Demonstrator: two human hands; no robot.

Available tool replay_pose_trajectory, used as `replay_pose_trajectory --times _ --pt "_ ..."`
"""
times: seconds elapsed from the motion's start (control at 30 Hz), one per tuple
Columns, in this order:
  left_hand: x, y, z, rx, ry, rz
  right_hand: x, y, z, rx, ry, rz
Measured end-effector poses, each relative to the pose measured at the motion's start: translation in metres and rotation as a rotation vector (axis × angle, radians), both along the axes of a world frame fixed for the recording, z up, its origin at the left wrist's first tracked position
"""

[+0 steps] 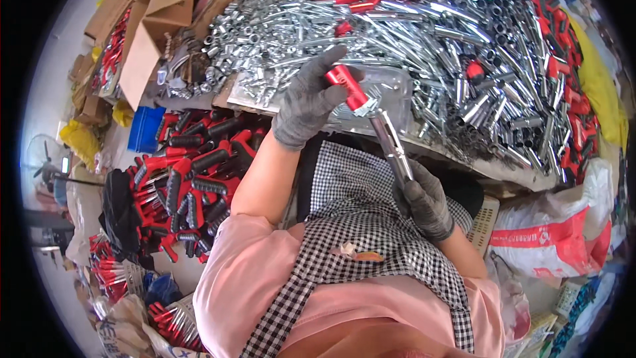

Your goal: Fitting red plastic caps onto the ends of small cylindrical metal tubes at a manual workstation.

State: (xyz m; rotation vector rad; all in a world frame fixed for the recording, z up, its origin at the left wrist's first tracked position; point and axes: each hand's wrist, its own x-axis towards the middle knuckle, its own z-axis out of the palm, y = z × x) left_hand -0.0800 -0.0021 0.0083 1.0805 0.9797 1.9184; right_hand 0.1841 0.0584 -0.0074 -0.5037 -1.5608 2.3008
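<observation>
left hand (306,101) grasps the red handle (347,86), right hand (424,200) clenches the metal shaft (391,146), centre of frame; keep both aligned while pressing together.

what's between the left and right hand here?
Head view: one tool spans them. The left hand grips its red handle; its silver metal shaft runs down into the right hand.
</observation>
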Motion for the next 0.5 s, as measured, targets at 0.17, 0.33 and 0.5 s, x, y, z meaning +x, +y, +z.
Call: replay_pose_trajectory --times 0.17,0.33,0.5 --pt "0.012 -0.021 0.002 -0.240 0.337 -0.231 0.011 0.003 0.002 0.018 0.036 -0.044" --pt "0.006 -0.026 0.009 -0.345 0.731 -0.236 0.017 0.005 0.004 0.089 -0.032 0.006" --pt "0.004 -0.027 0.006 -0.247 0.463 -0.094 0.018 0.010 -0.006 0.049 -0.031 0.103"
